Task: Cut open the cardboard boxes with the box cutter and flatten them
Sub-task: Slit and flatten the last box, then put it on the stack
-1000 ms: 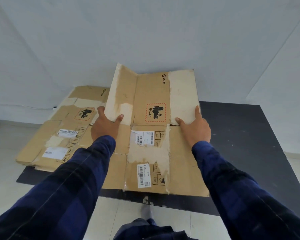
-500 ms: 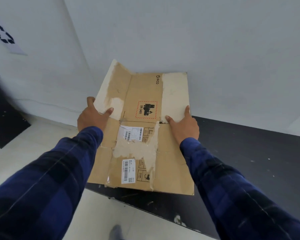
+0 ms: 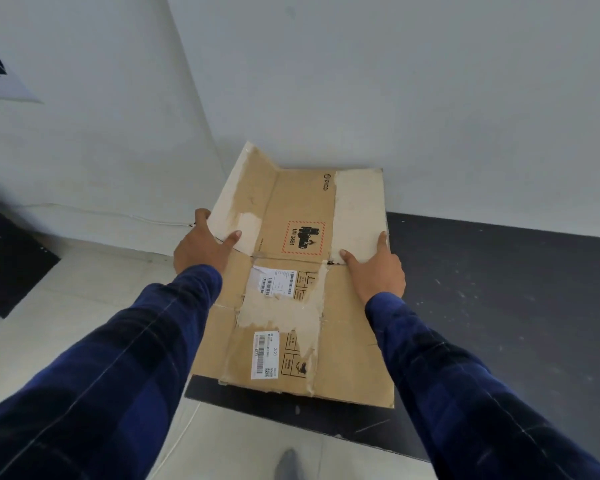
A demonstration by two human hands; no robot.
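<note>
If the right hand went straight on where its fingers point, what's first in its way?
The pale flap of the flattened box that the right hand grips; beyond it, probably the white wall, depth unclear.

Tan flattened cardboard box [image 3: 302, 306] with white torn patches, red-bordered hazard label [image 3: 303, 237]; dark-blue plaid sleeves [image 3: 125, 368]; black table [image 3: 499, 306].

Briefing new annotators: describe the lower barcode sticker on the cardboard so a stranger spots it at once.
Above the near corner of the black table is a flattened cardboard box. On its near panel, left of centre, sits a tall white barcode sticker. Unlike the torn sticker farther up, it is intact, with a small square code at its bottom end.
</note>
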